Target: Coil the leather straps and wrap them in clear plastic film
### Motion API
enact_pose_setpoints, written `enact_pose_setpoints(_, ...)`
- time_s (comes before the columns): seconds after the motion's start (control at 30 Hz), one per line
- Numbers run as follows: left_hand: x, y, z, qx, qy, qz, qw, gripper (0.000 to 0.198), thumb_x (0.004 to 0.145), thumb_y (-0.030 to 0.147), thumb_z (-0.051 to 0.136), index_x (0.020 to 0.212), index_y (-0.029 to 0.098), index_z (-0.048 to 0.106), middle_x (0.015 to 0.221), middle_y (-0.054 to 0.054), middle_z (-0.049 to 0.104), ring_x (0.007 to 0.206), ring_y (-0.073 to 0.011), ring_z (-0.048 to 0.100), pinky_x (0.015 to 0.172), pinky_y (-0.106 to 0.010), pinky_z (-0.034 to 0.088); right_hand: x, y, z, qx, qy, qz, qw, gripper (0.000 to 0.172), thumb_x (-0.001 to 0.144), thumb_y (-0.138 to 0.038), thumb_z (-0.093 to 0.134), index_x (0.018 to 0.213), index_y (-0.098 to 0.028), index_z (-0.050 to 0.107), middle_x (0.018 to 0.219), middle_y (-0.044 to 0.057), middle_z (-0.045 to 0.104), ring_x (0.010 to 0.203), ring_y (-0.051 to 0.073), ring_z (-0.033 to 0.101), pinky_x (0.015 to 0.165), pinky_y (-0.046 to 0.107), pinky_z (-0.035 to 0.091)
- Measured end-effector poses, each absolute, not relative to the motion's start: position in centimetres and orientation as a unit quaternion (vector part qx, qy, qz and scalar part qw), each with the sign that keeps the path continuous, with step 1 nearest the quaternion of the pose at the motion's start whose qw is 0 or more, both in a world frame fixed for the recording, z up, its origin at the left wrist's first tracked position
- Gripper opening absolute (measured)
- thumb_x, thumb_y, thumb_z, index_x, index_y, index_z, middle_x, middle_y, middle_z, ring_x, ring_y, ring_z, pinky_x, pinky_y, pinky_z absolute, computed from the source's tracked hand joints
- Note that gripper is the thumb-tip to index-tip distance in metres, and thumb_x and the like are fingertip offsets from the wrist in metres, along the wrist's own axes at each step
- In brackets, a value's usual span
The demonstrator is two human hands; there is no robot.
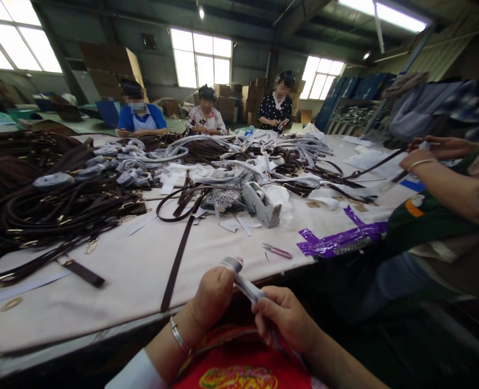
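Observation:
Over my lap, just off the table's front edge, my left hand [214, 294] is closed on one end of a wrapped strap [248, 287], a flat band in pale grey-white covering. My right hand [286, 314] pinches the same band lower down, thumb on top. At the left hand the band loops over; past the right hand its course is hidden. Beyond my hands on the table lie small pink-handled thread snips [278, 250]. A dark brown leather strap [178, 259] runs toward the table edge, left of my left hand.
A grey tape dispenser [261, 204] stands mid-table near purple tape [340, 237] on the edge. Brown straps with gold buckles [61, 210] and pale wrapped bundles [134, 156] heap up behind. A co-worker's hands [421, 154] hold a strap at right; several people sit or stand opposite.

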State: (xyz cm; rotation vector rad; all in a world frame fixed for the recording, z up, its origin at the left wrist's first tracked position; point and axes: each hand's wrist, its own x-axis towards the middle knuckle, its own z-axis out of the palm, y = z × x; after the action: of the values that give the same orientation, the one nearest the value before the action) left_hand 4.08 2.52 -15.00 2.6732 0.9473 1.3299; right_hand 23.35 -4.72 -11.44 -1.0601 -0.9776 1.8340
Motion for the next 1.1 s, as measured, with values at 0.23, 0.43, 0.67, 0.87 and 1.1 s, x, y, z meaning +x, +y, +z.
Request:
enact_pose_setpoints(0.23,4.7,1.4,-15.6,0.911,0.280,0.277,0.125,0.017,0.091,0.007,0.042,0.097,0.018,0.054,0.085,-0.006,0.063,0.073,-0.0197,0.058,0.067,-0.033,0.053,24.4,-4.0,-11.5,-0.400,-0.341,0.728,0.440,0.041,0.081,-0.053,0.073,0.081,-0.013,0.063,0.049,-0.001,0.061,0.032,0.008,0.049,0.033,0.016,0.032)
enact_pose_setpoints(0.43,4.7,0.2,-15.3,0.886,0.303,0.309,0.168,0.003,0.090,0.017,0.052,0.090,0.020,0.050,0.081,-0.005,0.058,0.072,-0.0194,0.052,0.066,-0.032,0.045,25.4,-3.0,-11.9,-0.428,-0.368,0.704,0.432,0.036,0.076,-0.043,0.080,0.073,-0.014,0.060,0.054,-0.002,0.061,0.037,0.007,0.049,0.038,0.017,0.032)
enact_pose_setpoints(0.67,4.8,-0.8,-14.6,0.822,0.327,0.271,0.380,0.024,0.098,0.029,0.046,0.077,0.018,0.052,0.071,-0.001,0.055,0.064,-0.0147,0.045,0.062,-0.028,0.036,27.8,-0.1,-9.5,-0.501,-0.731,0.345,0.309,0.016,0.088,-0.032,0.065,0.089,-0.018,0.073,0.083,0.005,0.071,0.079,0.018,0.062,0.077,0.032,0.048)
enact_pose_setpoints(0.87,5.2,-1.6,-12.2,0.552,0.271,0.313,0.724,0.040,0.098,0.045,0.049,0.076,0.014,0.060,0.068,-0.003,0.058,0.064,-0.0138,0.050,0.064,-0.027,0.039,25.6,0.1,-12.5,-0.465,-0.631,0.545,0.298,0.050,0.094,-0.056,0.051,0.063,-0.016,0.057,0.053,-0.003,0.049,0.047,0.009,0.040,0.046,0.023,0.032)
enact_pose_setpoints(1.1,5.2,-1.1,-9.9,0.329,0.214,0.411,0.823,0.036,0.090,0.047,0.064,0.077,0.013,0.065,0.066,-0.006,0.062,0.064,-0.0153,0.057,0.066,-0.027,0.046,23.2,-2.0,-13.8,-0.438,-0.701,0.344,0.445,0.039,0.099,-0.042,0.050,0.131,-0.020,0.057,0.097,0.009,0.070,0.085,0.021,0.066,0.081,0.034,0.052)
